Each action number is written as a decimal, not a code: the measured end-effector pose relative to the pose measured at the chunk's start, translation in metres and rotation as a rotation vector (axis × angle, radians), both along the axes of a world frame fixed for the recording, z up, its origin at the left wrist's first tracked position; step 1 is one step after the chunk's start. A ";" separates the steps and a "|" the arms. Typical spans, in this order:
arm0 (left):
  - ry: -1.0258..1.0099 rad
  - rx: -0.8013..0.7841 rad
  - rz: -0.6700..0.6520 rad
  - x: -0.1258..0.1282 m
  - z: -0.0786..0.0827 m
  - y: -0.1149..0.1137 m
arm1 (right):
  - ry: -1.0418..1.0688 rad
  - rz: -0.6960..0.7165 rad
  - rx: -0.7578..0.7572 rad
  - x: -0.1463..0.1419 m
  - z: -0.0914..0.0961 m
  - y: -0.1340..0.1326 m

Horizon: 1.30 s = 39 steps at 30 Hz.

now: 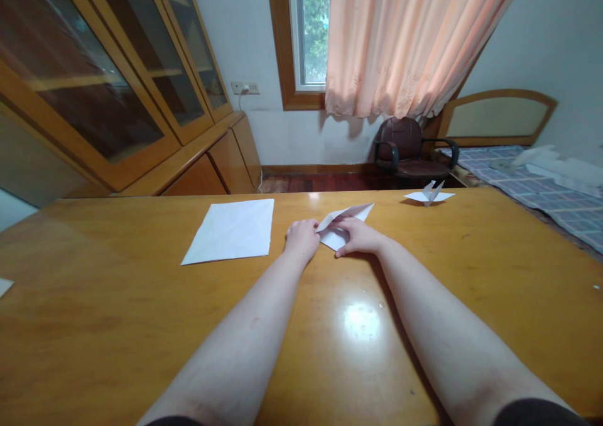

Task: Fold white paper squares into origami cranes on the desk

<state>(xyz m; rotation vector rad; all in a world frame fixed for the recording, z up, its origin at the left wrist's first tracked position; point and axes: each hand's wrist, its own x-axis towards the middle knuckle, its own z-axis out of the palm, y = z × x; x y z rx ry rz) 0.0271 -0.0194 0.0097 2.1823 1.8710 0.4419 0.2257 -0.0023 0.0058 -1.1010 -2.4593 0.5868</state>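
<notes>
A partly folded white paper (pixel 347 215) lies on the wooden table (pixel 141 313) a little beyond the middle. My left hand (pixel 301 239) is curled and pinches the paper's left corner, which is lifted. My right hand (pixel 357 235) rests on top of the paper, its fingers pressing the sheet down against the table. Both forearms reach straight out from the near edge.
A flat white sheet (pixel 232 230) lies left of my hands. A finished folded paper figure (pixel 429 195) sits at the table's far right. A white scrap (pixel 4 286) shows at the left edge. Behind the table stand a glass-door cabinet (pixel 108 87), a chair (pixel 409 149) and a bed (pixel 532 181).
</notes>
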 end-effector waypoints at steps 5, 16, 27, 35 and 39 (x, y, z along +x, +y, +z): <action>0.017 0.010 0.003 0.000 0.000 0.000 | 0.036 -0.045 -0.045 -0.001 -0.003 0.001; 0.027 0.004 0.009 0.000 -0.001 0.000 | 0.059 -0.019 -0.105 0.001 -0.005 0.005; 0.020 0.039 -0.017 0.000 -0.001 -0.001 | 0.127 0.018 -0.156 0.000 0.002 0.000; -0.042 0.009 -0.180 0.004 0.001 -0.004 | 0.249 -0.212 -0.240 -0.003 -0.005 -0.002; -0.010 0.014 -0.206 0.003 -0.003 -0.002 | 0.306 -0.369 -0.201 0.001 -0.008 0.002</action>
